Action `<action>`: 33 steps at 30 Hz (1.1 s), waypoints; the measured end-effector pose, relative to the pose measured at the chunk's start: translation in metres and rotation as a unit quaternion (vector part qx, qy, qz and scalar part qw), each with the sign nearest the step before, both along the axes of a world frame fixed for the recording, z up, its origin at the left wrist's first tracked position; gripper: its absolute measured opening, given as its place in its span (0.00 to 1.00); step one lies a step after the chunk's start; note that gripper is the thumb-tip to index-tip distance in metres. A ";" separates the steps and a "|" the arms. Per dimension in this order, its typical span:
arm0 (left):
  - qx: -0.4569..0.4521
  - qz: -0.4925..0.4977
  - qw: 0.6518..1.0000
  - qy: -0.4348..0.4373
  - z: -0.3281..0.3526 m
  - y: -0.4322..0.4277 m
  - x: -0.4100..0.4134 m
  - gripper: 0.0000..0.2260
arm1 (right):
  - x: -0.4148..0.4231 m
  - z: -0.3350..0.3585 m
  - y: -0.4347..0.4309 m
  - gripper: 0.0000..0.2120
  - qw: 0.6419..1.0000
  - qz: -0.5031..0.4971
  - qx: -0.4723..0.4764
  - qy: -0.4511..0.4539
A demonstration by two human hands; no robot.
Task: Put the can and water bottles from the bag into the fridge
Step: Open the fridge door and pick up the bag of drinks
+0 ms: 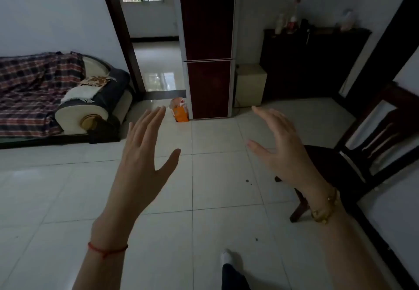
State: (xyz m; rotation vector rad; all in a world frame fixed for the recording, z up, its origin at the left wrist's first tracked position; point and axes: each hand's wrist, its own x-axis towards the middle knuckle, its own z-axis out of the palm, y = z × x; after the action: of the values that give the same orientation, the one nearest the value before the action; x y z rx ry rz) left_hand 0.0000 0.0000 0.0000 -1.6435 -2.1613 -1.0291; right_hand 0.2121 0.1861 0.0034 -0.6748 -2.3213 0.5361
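A tall dark red fridge (pixel 207 40) stands across the room with both doors shut. An orange plastic bag (pixel 180 110) sits on the floor at its left foot; its contents are hidden. My left hand (pixel 145 151) and my right hand (pixel 280 151) are raised in front of me, fingers spread, holding nothing. Both are well short of the bag and the fridge. No can or water bottle shows outside the bag.
A sofa (pixel 68 99) with a plaid cover is at the left. A dark wooden chair (pixel 362 151) stands close on the right. A dark cabinet (pixel 315 63) with bottles on top and a small beige box (pixel 249 83) sit right of the fridge. Light floor tiles (pixel 215 176) lie between.
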 end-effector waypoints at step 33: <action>-0.025 0.037 0.997 -0.058 -0.018 0.378 -0.245 0.34 | -0.277 -0.027 0.368 0.29 0.996 0.043 -0.066 -0.040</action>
State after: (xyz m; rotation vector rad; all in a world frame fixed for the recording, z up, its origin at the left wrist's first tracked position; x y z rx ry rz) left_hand -0.2451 0.3782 -0.0183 -1.5477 -2.3218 -1.0831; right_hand -0.0650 0.5544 -0.0240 -0.6709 -2.4149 0.7199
